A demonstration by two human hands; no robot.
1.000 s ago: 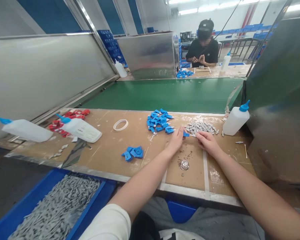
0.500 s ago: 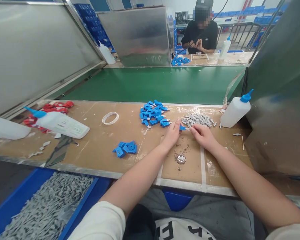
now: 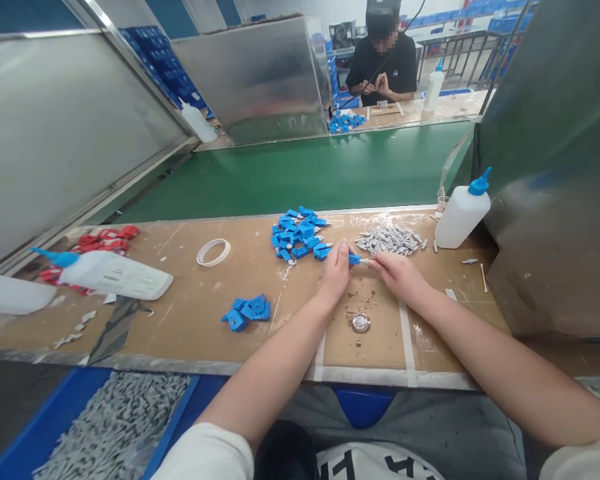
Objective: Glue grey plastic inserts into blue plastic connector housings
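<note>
Our left hand (image 3: 337, 268) is closed round the blue part (image 3: 354, 259), near the gap between blue pile (image 3: 297, 233) and grey pile (image 3: 390, 240); our right hand (image 3: 397, 273) pinches the pale tip (image 3: 364, 261) at its right end. We judge it best to brace the left grip and work straight along the part, without twisting. We cannot read the label (image 3: 130, 276) at left, nor our shirt's (image 3: 375, 460) partly hidden black letters.

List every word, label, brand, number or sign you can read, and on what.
No word or number is legible.
Lying bottle: printed label, too small.
White shirt: large black letters, partly cut off.
Blue crate at the back: blurred lettering.
Co-worker's black shirt: mark too small.
Far metal panel: faint marks, unclear.
</note>
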